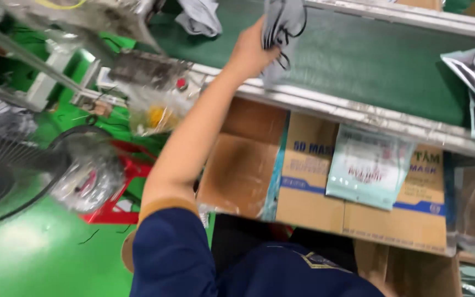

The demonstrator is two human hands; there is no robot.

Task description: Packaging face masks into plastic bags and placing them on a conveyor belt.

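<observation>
While a cardboard box (309, 181) bearing a pale packet (366, 168) sits nearest, the left hand (251, 52) reaches beyond it, gripping grey face masks (281, 27) over the green conveyor belt (369, 66); the right hand is out of sight.

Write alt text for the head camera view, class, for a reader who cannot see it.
A left hand grips a bundle of grey face masks over a green conveyor belt. Below the belt sit open cardboard boxes with a pale green packet on top.
</observation>
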